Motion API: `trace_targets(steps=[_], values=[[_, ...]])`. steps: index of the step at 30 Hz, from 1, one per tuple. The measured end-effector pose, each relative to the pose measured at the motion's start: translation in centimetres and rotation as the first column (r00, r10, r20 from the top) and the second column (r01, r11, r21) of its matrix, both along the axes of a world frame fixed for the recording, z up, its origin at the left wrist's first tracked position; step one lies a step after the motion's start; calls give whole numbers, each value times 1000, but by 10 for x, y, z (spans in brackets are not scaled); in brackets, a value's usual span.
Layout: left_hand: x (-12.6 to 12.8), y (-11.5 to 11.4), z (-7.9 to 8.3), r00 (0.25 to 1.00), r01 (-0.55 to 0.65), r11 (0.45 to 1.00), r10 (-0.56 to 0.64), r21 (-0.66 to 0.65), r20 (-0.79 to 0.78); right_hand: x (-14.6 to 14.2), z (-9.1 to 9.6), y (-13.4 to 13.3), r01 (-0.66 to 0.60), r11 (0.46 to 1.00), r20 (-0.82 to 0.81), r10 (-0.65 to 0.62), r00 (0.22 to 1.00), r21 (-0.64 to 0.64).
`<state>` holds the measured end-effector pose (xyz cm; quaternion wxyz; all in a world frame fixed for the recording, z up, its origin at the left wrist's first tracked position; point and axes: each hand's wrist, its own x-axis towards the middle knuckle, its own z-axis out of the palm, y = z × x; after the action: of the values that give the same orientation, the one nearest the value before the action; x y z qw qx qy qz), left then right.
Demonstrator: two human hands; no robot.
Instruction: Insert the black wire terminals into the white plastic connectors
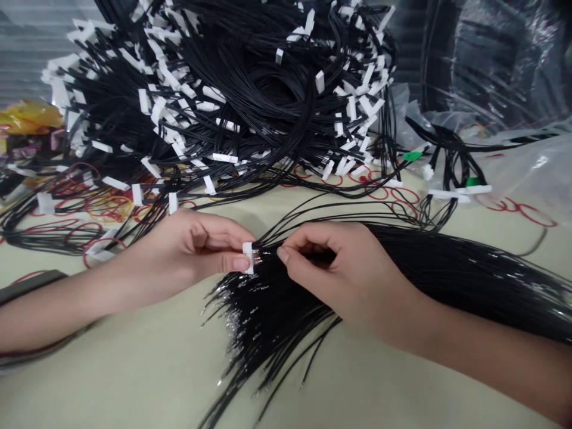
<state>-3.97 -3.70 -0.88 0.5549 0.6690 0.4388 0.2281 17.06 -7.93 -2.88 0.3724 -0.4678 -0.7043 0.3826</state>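
Note:
Between thumb and fingers, my left hand (201,247) pinches a small white connector housing (248,257). A few black wires run from the housing's upper right side toward the back right. Just right of the housing, my right hand (335,262) pinches a thin black wire (267,252), whose metal-tipped end points at the housing. Whether the tip touches or sits inside the housing I cannot tell. Under both hands lies a thick bundle of loose black wires (286,322), with shiny metal terminals at their left ends.
A large heap of coiled black cables (250,89) with white connectors stands at the back. Red rubber bands (379,187) lie scattered on the pale table (134,369). At the right is a smaller wire harness (460,193) with green tags, beside clear plastic bags (527,167). A yellow bag (31,116) sits far left.

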Motion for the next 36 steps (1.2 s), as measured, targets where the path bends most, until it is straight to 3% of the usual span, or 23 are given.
trace_targets(steps=[36], values=[[-3,-3,0,1000,-8,1000,8,-27,9,1,1,0,-42,995,-36,38,999,-94]])
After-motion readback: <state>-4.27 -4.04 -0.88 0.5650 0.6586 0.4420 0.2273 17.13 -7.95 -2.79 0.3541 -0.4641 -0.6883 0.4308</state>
